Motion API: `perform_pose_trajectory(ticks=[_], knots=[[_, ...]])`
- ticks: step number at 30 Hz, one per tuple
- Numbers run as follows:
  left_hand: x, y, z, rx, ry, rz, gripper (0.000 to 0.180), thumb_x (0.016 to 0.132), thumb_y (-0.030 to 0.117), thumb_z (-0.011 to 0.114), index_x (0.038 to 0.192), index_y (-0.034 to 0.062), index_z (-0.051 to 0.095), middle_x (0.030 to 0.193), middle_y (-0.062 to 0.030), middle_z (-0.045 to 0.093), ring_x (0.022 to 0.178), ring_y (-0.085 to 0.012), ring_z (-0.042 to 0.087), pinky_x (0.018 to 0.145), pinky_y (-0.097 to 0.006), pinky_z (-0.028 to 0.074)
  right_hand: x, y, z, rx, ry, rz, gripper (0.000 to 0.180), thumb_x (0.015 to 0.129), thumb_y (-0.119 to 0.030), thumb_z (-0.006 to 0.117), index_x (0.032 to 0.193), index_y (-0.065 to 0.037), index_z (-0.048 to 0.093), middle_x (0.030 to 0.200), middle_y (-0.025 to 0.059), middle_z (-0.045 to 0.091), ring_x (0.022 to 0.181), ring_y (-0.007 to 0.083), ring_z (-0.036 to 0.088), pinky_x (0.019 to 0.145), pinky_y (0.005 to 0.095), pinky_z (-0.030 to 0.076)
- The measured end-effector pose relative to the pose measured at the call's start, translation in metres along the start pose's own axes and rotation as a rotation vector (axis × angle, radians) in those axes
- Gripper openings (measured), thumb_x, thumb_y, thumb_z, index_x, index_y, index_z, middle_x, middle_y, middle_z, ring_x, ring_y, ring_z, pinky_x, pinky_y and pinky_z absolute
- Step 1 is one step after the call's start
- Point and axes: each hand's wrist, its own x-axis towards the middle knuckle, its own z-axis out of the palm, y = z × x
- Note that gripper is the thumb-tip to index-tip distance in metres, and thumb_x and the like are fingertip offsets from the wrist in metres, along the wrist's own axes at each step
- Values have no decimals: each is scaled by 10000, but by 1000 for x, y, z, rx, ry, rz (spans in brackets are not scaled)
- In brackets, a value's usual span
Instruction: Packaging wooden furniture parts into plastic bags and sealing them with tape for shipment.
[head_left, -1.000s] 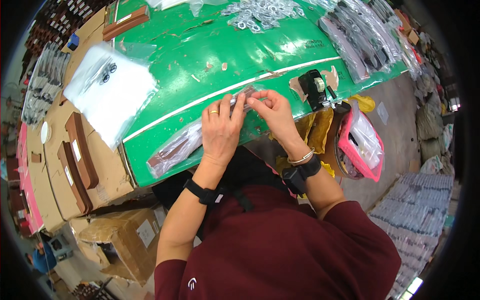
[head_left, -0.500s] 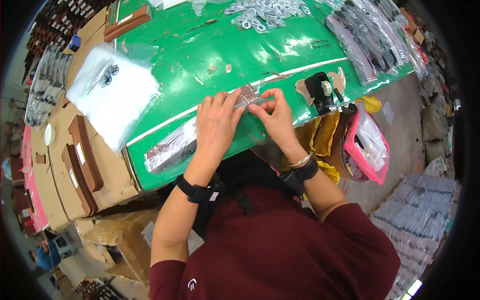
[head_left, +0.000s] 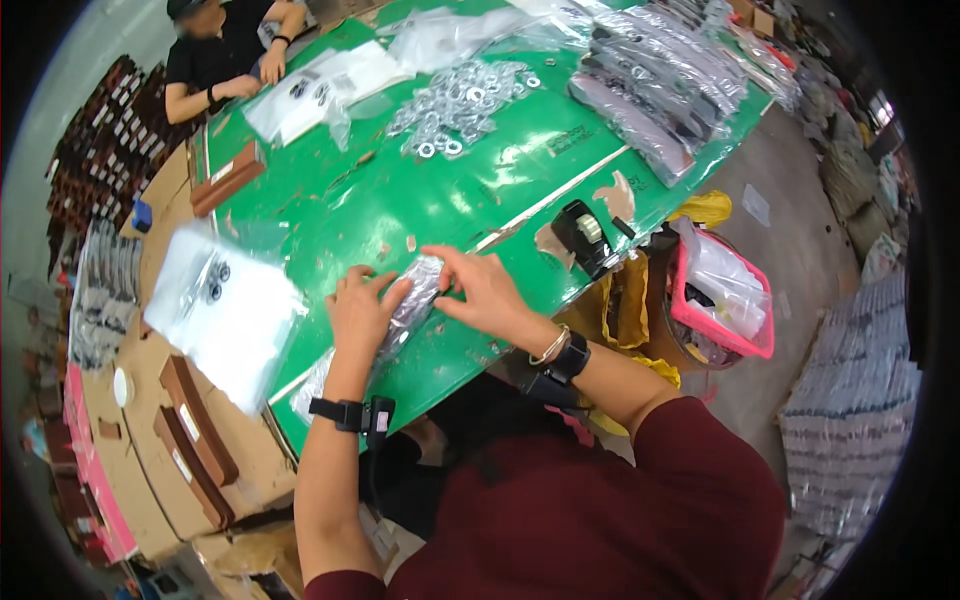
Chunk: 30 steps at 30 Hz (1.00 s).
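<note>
A long, narrow piece in a clear, shiny plastic bag (head_left: 412, 300) lies aslant near the front edge of the green table. My left hand (head_left: 358, 312) lies along its left side, fingers apart, with the thumb touching the plastic. At the far end, the index finger and thumb of my right hand (head_left: 488, 293) bracket the bagged piece and grip it. The near end of the bag is partly hidden behind my left wrist. To the right of my right hand, a black tape dispenser (head_left: 583, 238) stands on the table.
Small bagged metal rings (head_left: 455, 105) lie farther back. A stack of clear bags (head_left: 225, 325) and brown wooden pieces (head_left: 200, 420) are at left. Long bagged pieces (head_left: 650, 95) cover the far right. Beside the table stands a pink basket (head_left: 768, 335). A co-worker (head_left: 235, 60) is at far left.
The view has shifted, bringing the co-worker into sight. My hands have moved farther apart along the piece. Its far end, brown before, now shows crinkled, shiny plastic.
</note>
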Motion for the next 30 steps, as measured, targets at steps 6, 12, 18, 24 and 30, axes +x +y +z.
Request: perform_pose_trajectory(ticks=[6, 12, 18, 24, 30], knots=[[-51, -18, -18, -17, 139, 40, 919, 747, 497, 787, 1513, 147, 417, 1424, -130, 525, 1267, -337, 513, 1036, -512, 366, -15, -6, -16, 43, 17, 48, 443, 827, -96, 729, 1255, -66, 617, 805, 30, 627, 686, 160, 604, 649, 301, 490], [-103, -47, -32, 173, 36, -120, 1190, 591, 403, 906, 1579, 168, 287, 1382, -137, 541, 1267, -337, 514, 1030, -504, 391, -44, -2, -20, 301, -127, 177, 269, 874, -108, 714, 1132, -35, 688, 839, 19, 640, 739, 92, 587, 698, 259, 499], [-115, -41, -24, -159, 33, -176, 997, 687, 271, 877, 1532, 94, 376, 1233, -119, 624, 1099, -309, 614, 919, -431, 501, -71, -14, 7, 412, -430, 267, 388, 882, -172, 748, 1222, -31, 627, 972, 40, 667, 871, 110, 619, 784, 267, 508], [-114, 43, -37, -1386, 54, -371, 769, 845, 139, 784, 1482, -33, 389, 1369, -134, 570, 1221, -208, 570, 1001, -329, 480, -89, -52, 26, 1043, -482, 312, 1113, 837, -139, 813, 1613, -123, 16, 1568, 148, 343, 1390, 270, 422, 1111, 413, 387], [-79, 110, -37, -1438, 24, 31, 832, 966, 281, 641, 1605, 58, 157, 1620, -183, 249, 1487, -276, 278, 1191, -401, 261, -66, -57, -50, 1009, -105, 191, 1031, 837, -62, 778, 1604, -41, 91, 1570, 120, 332, 1397, 232, 408, 1140, 371, 358]])
